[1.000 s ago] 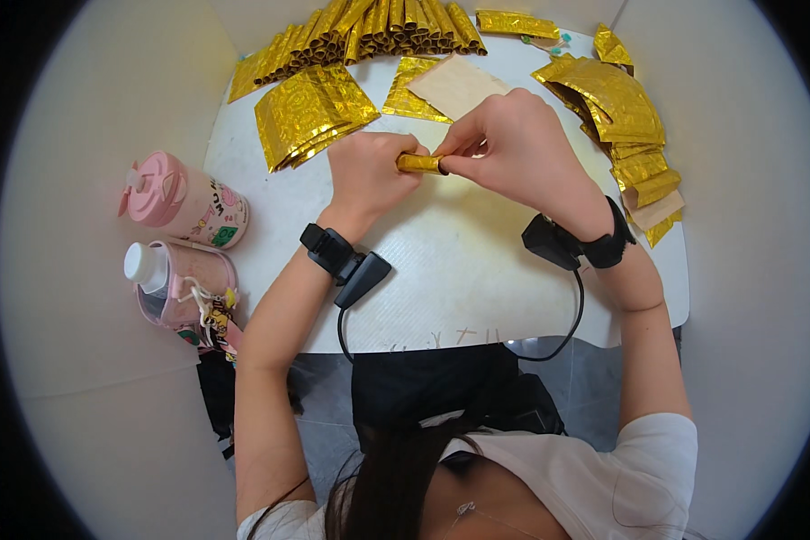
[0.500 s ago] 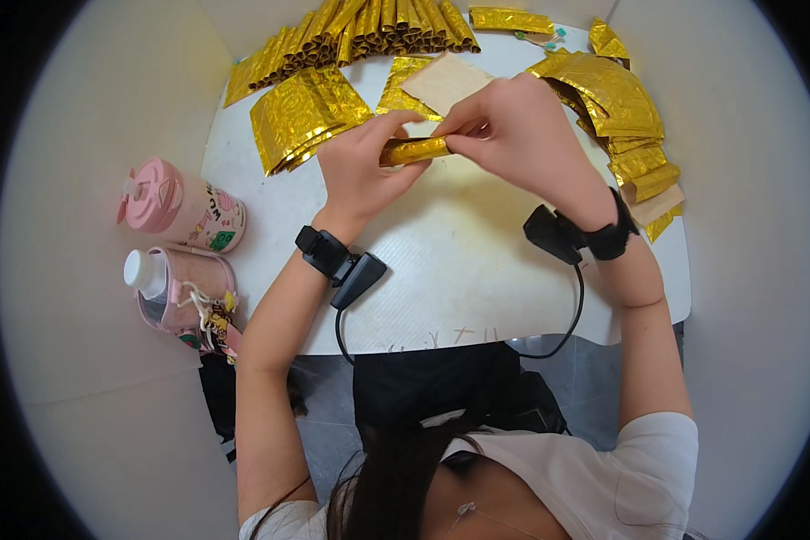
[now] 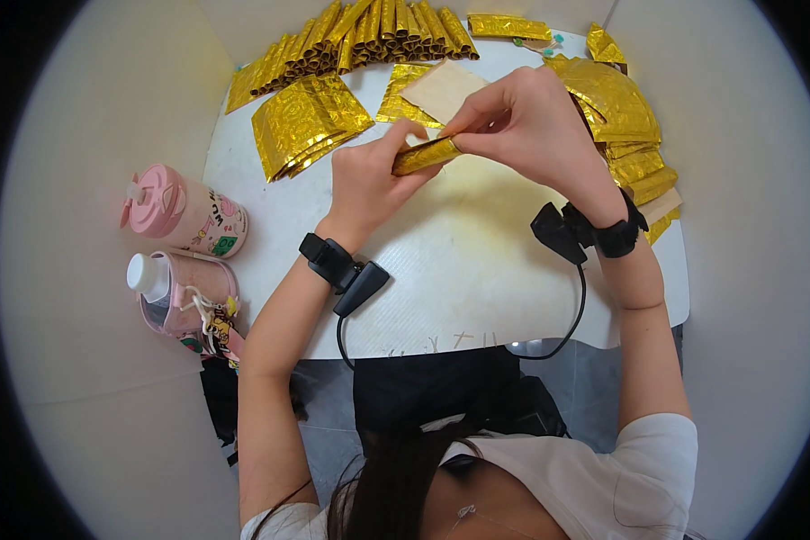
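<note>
Working over a white, curved-edged table (image 3: 477, 270). Facing a heap of rolled gold-foil tubes (image 3: 369, 38) and a flat stack of square gold-foil sheets (image 3: 306, 121). Pinching with right hand (image 3: 535, 126), grasping with left hand (image 3: 366, 177), a slim gold-foil roll (image 3: 426, 156), between both over the table.

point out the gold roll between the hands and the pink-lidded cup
Gold roll (image 3: 426, 157): head view, middle of its side
Pink-lidded cup (image 3: 195, 215): head view, upper part of its body
</note>
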